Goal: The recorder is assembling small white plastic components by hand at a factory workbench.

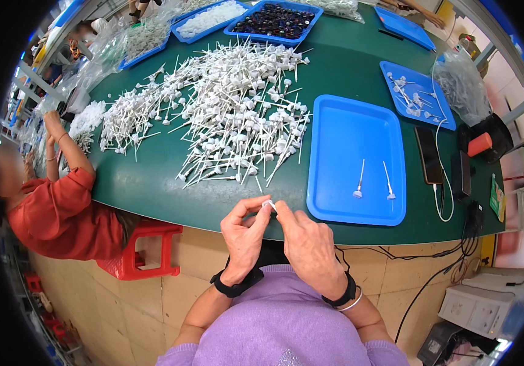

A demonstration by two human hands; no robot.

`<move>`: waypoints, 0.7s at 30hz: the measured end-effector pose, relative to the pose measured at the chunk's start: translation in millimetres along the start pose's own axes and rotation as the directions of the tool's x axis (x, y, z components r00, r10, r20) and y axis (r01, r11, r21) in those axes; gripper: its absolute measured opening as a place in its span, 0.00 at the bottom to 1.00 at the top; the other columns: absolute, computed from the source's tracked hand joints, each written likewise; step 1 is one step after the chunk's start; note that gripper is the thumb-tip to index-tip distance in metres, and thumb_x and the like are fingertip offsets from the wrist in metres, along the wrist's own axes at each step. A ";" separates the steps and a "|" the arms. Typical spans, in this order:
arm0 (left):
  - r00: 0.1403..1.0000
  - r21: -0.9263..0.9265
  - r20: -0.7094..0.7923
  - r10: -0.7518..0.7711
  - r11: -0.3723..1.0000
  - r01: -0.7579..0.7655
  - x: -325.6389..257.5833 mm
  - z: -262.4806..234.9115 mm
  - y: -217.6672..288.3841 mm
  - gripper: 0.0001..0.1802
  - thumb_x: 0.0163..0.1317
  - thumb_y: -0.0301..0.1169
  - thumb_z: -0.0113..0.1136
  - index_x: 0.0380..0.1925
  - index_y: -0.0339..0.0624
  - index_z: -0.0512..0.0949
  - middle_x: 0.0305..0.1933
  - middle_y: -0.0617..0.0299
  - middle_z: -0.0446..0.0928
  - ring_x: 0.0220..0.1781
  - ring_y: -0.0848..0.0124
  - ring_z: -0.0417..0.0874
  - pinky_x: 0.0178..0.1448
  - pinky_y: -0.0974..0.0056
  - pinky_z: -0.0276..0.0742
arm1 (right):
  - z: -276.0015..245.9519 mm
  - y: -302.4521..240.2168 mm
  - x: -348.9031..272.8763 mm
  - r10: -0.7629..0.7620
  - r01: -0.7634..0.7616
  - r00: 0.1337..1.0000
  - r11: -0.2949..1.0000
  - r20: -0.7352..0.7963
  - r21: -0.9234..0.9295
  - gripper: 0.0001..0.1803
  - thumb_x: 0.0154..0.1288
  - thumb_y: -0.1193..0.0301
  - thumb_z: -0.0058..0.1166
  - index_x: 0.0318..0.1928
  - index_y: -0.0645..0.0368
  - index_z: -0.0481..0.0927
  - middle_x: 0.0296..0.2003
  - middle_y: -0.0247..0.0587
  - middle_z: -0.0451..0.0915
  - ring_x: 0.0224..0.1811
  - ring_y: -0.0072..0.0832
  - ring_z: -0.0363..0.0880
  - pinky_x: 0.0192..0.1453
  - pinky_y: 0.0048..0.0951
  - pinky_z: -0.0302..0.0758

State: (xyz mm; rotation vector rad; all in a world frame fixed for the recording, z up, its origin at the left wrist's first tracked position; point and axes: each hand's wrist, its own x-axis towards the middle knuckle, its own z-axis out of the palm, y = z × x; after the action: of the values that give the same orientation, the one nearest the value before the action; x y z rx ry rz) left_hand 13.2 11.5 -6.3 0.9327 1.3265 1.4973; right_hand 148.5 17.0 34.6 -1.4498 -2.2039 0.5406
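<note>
Both my hands meet just off the desk's (152, 183) near edge: left hand (245, 235) and right hand (309, 244) pinch one small white part (269, 205) between fingertips. Assembly step, I judge. Next calls for placing it in the blue tray (341, 140), beside two finished stems (359, 183).

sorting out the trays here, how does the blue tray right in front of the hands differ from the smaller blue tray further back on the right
The near blue tray is larger and holds just two white stemmed pieces, lying apart and roughly parallel. The far blue tray is smaller and holds a loose scatter of many such pieces. The near one sits by the table's front edge; the far one lies beside a clear plastic bag. Both are shallow, blue and rectangular.
</note>
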 end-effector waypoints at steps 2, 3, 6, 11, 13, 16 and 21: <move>1.000 0.029 0.007 0.008 1.000 -0.008 -0.5 -1.8 2.9 0.09 0.66 0.19 0.63 0.46 0.31 0.83 0.41 0.61 0.84 0.41 0.77 0.83 0.46 0.72 0.83 | -4.5 -2.7 1.0 0.002 -0.001 1.000 0.999 0.028 -0.042 0.19 0.63 0.80 0.54 0.55 0.57 0.74 0.28 0.47 0.78 0.26 0.49 0.81 0.28 0.46 0.77; 0.999 0.079 0.024 0.028 0.996 -0.030 -0.9 -3.5 4.1 0.09 0.66 0.19 0.63 0.46 0.31 0.83 0.41 0.61 0.84 0.41 0.77 0.83 0.46 0.72 0.82 | -7.0 -3.3 1.3 -0.016 0.020 0.999 0.997 0.045 -0.075 0.20 0.62 0.80 0.54 0.55 0.57 0.74 0.28 0.47 0.78 0.26 0.48 0.81 0.28 0.45 0.78; 0.991 0.262 0.093 0.092 0.958 -0.113 -0.6 -11.7 8.7 0.09 0.65 0.18 0.63 0.45 0.31 0.84 0.42 0.60 0.84 0.41 0.78 0.83 0.46 0.73 0.82 | -18.0 -3.9 4.2 -0.060 0.078 0.991 0.984 0.118 -0.159 0.21 0.60 0.80 0.55 0.55 0.56 0.74 0.28 0.46 0.78 0.26 0.46 0.82 0.29 0.44 0.78; 0.991 0.171 0.129 -0.045 0.985 0.023 4.2 -18.1 14.7 0.10 0.65 0.20 0.63 0.47 0.32 0.84 0.43 0.57 0.86 0.43 0.76 0.85 0.47 0.71 0.82 | -23.5 -2.3 10.4 -0.103 0.132 0.982 0.975 0.161 -0.180 0.20 0.62 0.79 0.55 0.55 0.56 0.75 0.27 0.44 0.78 0.25 0.45 0.81 0.28 0.43 0.77; 0.980 0.061 0.153 -0.131 0.991 0.123 7.6 -19.4 15.8 0.12 0.67 0.22 0.63 0.49 0.32 0.83 0.44 0.56 0.86 0.44 0.74 0.86 0.47 0.70 0.82 | -27.5 2.1 7.4 -0.142 0.153 0.985 0.980 0.093 -0.127 0.18 0.62 0.78 0.56 0.54 0.59 0.75 0.26 0.44 0.77 0.25 0.44 0.82 0.26 0.41 0.77; 0.955 -0.053 0.210 -0.210 0.973 0.226 12.2 -21.2 19.2 0.15 0.68 0.24 0.62 0.53 0.31 0.81 0.45 0.55 0.86 0.45 0.72 0.87 0.47 0.70 0.82 | -31.4 1.7 3.6 -0.115 0.117 0.993 0.990 0.031 -0.073 0.15 0.64 0.76 0.56 0.52 0.59 0.75 0.25 0.44 0.76 0.26 0.44 0.81 0.25 0.41 0.76; 0.945 -0.080 0.240 -0.221 0.966 0.246 12.3 -19.9 17.8 0.16 0.69 0.24 0.62 0.55 0.31 0.80 0.46 0.54 0.86 0.47 0.72 0.87 0.47 0.70 0.83 | -27.0 3.9 3.7 -0.106 0.104 0.994 0.993 -0.029 -0.062 0.11 0.69 0.74 0.55 0.51 0.56 0.76 0.25 0.43 0.75 0.24 0.43 0.80 0.25 0.42 0.75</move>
State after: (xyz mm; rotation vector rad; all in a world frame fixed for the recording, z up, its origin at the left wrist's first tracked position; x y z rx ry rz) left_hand -11.7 16.6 8.2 0.8191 1.1328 1.2268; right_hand 165.3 24.0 55.3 -1.3537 -2.2734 0.4163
